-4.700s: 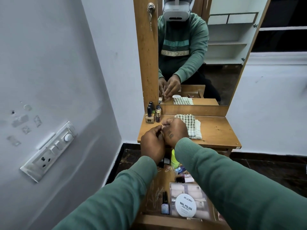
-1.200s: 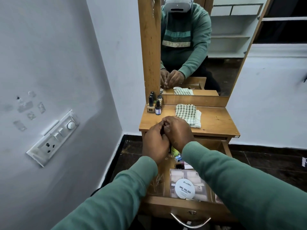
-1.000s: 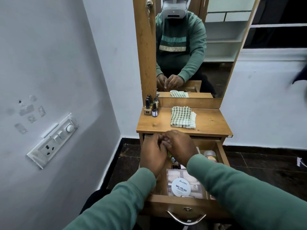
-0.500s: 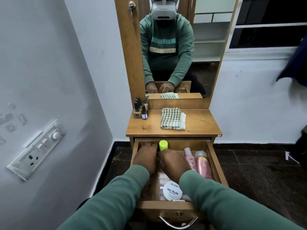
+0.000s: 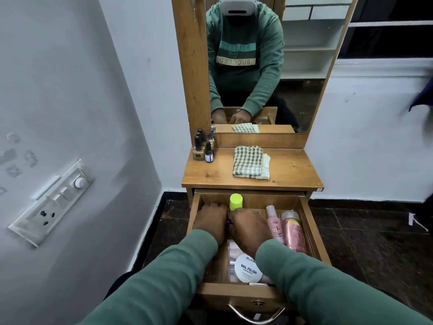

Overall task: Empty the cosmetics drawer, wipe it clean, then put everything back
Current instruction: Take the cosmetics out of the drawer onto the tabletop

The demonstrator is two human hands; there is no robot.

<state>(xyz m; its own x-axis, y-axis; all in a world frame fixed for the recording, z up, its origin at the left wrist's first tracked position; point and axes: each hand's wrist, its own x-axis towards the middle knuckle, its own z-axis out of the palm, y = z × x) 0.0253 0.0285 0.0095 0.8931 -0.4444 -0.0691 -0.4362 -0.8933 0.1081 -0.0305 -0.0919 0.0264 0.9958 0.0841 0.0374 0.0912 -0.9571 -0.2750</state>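
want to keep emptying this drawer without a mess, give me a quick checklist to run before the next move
1. Drawer pulled open: ok.
2. Bare tabletop to the right of the cloth for setting things down: ok.
3. Cloth ready for wiping, folded on the tabletop: ok.
4. Drawer emptied: not ok; green-capped bottle, pink bottles and wipes tub are inside.
5. Left hand and right hand have a firm hold on something: cannot tell, fingers hidden.
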